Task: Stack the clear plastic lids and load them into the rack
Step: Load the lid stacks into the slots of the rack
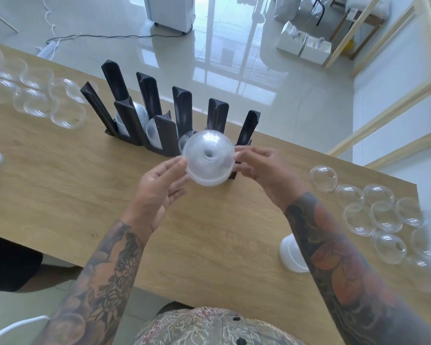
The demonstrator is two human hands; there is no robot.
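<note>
place: looks like a home room turned workspace
clues: glossy tile floor (179, 61), wooden table (60, 185), white boxes (304, 44) by the window

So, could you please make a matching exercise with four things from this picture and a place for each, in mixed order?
Things:
1. stack of lids
2. rack
3. loose lids
4. white stack

Places:
A. spread on the table's right end
B. held between both hands
C. standing at the table's far edge
D. lying on the table, partly hidden by the right forearm

Pairs: 1-B, 2-C, 3-A, 4-D

The left hand and right hand hold the stack by its rim.
</note>
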